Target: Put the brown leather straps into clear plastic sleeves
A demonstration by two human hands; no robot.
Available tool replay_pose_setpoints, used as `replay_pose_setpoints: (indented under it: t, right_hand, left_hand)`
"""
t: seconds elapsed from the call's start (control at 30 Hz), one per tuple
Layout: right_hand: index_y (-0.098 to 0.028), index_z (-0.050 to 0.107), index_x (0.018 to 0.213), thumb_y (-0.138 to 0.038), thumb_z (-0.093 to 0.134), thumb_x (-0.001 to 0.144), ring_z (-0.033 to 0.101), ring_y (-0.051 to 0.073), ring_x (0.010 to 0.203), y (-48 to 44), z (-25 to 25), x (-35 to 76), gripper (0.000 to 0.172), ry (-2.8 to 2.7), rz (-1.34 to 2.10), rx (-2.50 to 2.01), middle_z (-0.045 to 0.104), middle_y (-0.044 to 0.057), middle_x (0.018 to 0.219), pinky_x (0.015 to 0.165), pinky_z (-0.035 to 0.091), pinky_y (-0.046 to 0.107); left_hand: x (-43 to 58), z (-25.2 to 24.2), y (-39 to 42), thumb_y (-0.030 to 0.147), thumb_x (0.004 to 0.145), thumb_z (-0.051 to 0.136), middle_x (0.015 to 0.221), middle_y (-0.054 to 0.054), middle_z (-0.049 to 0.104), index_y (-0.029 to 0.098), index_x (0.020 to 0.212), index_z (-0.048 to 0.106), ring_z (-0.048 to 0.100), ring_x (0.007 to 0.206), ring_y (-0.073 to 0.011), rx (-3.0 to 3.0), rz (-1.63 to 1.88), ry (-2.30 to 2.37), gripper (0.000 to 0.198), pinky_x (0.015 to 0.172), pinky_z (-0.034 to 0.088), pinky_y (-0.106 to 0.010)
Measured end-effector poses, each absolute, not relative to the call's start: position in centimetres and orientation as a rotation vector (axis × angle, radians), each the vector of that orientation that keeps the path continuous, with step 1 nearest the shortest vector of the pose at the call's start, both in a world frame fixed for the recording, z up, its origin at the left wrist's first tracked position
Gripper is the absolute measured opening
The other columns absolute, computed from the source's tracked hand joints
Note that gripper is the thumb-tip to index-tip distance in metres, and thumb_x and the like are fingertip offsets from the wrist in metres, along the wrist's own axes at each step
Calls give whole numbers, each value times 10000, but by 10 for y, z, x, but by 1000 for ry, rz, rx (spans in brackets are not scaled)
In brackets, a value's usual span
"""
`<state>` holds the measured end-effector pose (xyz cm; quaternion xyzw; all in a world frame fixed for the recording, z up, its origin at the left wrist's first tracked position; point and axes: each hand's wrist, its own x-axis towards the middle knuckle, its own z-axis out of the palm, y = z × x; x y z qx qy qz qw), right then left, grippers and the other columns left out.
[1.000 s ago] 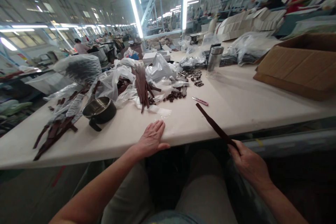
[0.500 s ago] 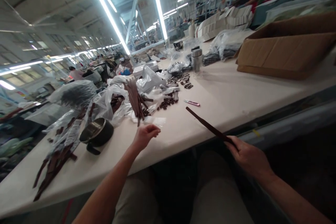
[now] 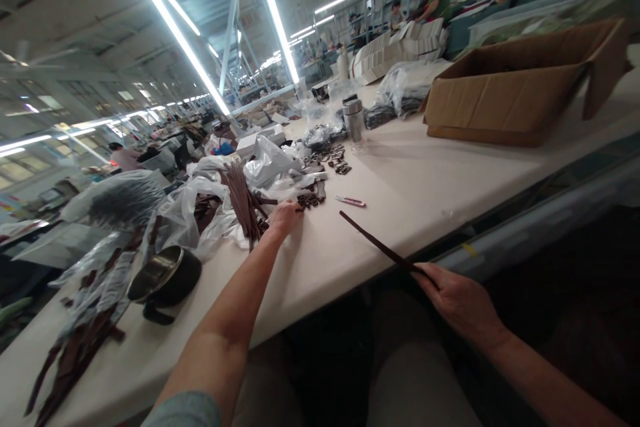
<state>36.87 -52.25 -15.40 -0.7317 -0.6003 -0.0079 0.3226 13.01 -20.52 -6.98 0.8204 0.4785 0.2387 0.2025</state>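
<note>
My right hand (image 3: 453, 297) is closed round one end of a dark brown strap (image 3: 377, 243). The strap's far end points up and left over the table's front part. At the near edge of a pile of small dark brown loops (image 3: 313, 199), my left hand (image 3: 285, 219) has its fingers curled and pressed together; a dark bit shows at the fingertips, too small to make out. Just left of that hand lies a bundle of brown straps (image 3: 240, 200) on plastic bags. Thread snips (image 3: 351, 201) with a reddish handle lie to the right of the loops.
A dark pot (image 3: 167, 277) and more brown strips (image 3: 83, 353) are on the left of the white table (image 3: 395, 180). Metal buckles (image 3: 340, 163), a steel flask (image 3: 354, 121) and bagged pieces stand farther back. An open cardboard box (image 3: 485, 107) is at the right. People work beyond.
My left hand has moved forward to the small loops, away from the table's front. The right hand still holds the strap. The whole view has shifted a little, with things now farther left.
</note>
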Motion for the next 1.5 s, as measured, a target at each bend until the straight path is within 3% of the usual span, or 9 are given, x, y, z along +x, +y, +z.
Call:
replay_pose_setpoints:
  t: [0.1, 0.23, 0.4, 0.57, 0.67, 0.77, 1.07, 1.37, 1.5]
  right_hand:
    - [-236, 705, 1020, -344, 424, 974, 721, 219, 828, -523, -152, 367, 304, -1610, -34, -1854, 749, 43, 976, 691, 543, 288]
    - [-206, 686, 1110, -262, 428, 959, 708, 222, 848, -520, -146, 358, 304, -1673, -45, -1850, 744, 69, 991, 723, 537, 295]
    - [-173, 674, 1155, -252, 464, 961, 709, 230, 865, -515, -134, 341, 297, -1748, 60, -1861, 744, 86, 1027, 726, 536, 301]
    - [-222, 729, 1046, -378, 540, 945, 714, 218, 845, -529, -109, 329, 265, -1611, 404, -1645, 770, 43, 978, 738, 540, 287]
    - [-205, 743, 952, -417, 555, 925, 695, 188, 723, -539, -93, 321, 285, -1558, 659, -1473, 761, 21, 824, 662, 532, 251]
    - [-196, 746, 907, -417, 561, 909, 684, 187, 714, -542, -86, 312, 288, -1577, 779, -1411, 754, 22, 802, 646, 529, 245]
    - [-202, 758, 889, -449, 590, 888, 658, 188, 643, -544, -85, 311, 300, -1499, 734, -1454, 724, 19, 711, 598, 539, 255]
    - [-203, 760, 877, -415, 590, 903, 643, 173, 640, -543, -86, 315, 273, -1672, 754, -1493, 723, 14, 721, 591, 513, 232]
    - [-197, 760, 862, -410, 583, 900, 635, 168, 630, -542, -83, 317, 280, -1717, 820, -1499, 717, 14, 713, 577, 505, 227]
  left_hand:
    - [132, -64, -216, 205, 755, 700, 855, -100, 725, 149, 828, 770, 667, 884, -243, 2169, 750, 1306, 116, 871, 501, -362]
    - [119, -65, -272, 404, 860, 596, 825, -102, 738, 127, 1006, 745, 677, 695, -173, 1943, 804, 1176, 346, 697, 554, -322]
    - [89, -90, -384, 408, 756, 762, 758, -61, 732, 147, 912, 769, 640, 618, -118, 1321, 826, 881, 304, 621, 529, -240]
    - [72, -112, -452, 376, 652, 864, 774, -35, 739, 162, 883, 775, 645, 621, -86, 829, 929, 938, 327, 603, 525, -174]
    - [67, -112, -462, 331, 609, 902, 795, -35, 740, 150, 876, 771, 651, 627, -71, 687, 947, 929, 349, 601, 531, -144]
    - [63, -106, -463, 303, 590, 916, 726, -11, 716, 149, 893, 762, 631, 569, -57, 623, 985, 898, 373, 552, 521, -124]
    - [63, -94, -468, 255, 550, 933, 769, -21, 726, 143, 814, 734, 635, 578, -60, 526, 1033, 783, 349, 533, 530, -120]
    - [53, -100, -467, 221, 615, 871, 751, -27, 722, 149, 856, 758, 651, 581, -77, 603, 920, 777, 276, 563, 545, -146]
    - [42, -102, -467, 236, 614, 868, 868, -66, 754, 151, 841, 768, 657, 591, -90, 697, 835, 706, 262, 555, 537, -163]
